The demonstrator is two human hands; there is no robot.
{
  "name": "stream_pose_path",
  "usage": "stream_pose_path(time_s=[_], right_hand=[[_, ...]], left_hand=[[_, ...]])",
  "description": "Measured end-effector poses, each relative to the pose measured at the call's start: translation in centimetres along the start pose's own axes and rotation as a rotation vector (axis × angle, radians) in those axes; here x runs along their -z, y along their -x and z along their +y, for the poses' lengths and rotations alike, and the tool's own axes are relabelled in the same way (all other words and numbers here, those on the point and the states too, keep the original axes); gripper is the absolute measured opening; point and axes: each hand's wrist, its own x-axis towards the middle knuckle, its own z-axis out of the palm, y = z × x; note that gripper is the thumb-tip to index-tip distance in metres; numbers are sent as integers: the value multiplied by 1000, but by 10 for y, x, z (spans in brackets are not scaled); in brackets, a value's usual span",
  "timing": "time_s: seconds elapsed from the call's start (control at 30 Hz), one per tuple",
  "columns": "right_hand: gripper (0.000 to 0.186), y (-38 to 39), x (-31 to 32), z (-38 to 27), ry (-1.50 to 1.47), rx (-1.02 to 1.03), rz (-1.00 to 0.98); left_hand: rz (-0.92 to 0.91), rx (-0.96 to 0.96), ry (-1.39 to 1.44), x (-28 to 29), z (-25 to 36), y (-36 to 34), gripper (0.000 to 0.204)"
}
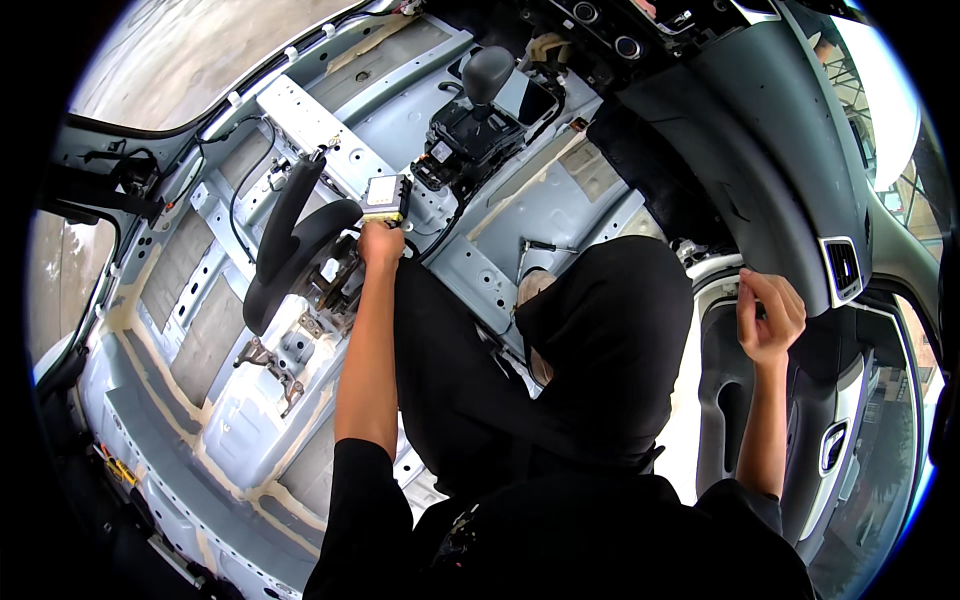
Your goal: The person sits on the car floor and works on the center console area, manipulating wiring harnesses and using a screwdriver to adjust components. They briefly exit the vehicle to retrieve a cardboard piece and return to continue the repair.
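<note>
My left hand (380, 243) is closed at the near edge of a small boxy electronic module (383, 192) with a white label on top and a yellowish edge. The module is just right of a black handbrake lever (292, 208) and a curved black padded piece (290, 270). My right hand (772, 318) is raised beside the dashboard's end, near the air vent (844, 270). Its fingers are bent toward the thumb; whatever they may hold is too small to make out.
The car's floor is stripped to grey metal. Ahead stands a gear shifter (488, 78) on its black base. A ratchet-like tool (548, 246) lies beside my knee (610, 330). The dashboard (740, 130) and the open door (800, 400) are at the right.
</note>
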Motion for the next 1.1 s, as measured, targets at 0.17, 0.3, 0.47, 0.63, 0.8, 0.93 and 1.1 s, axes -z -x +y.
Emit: stream_pose_path(time_s=[0.17,0.3,0.47,0.63,0.8,0.93,1.1], right_hand=[[15,-21,-116,47,-583,-511,-166],[22,-62,-252,8,-1087,-238,-744],[26,-56,-382,-56,-1097,-15,-959],[36,-52,-459,-122,-1114,-305,-907],[41,-34,-451,-111,-1242,-411,-982],[50,-29,-457,-113,-1361,-507,-995],[53,-35,-485,-132,-1271,-529,-747]], left_hand=[[-120,115,-26,5,10,7,16],[-168,20,-35,36,-47,-7,10],[-378,383,463,61,64,43,33],[-237,383,498,56,54,55,37],[-82,366,722,36,40,79,46],[-76,292,712,25,35,72,55],[-18,342,792,23,36,76,58]])
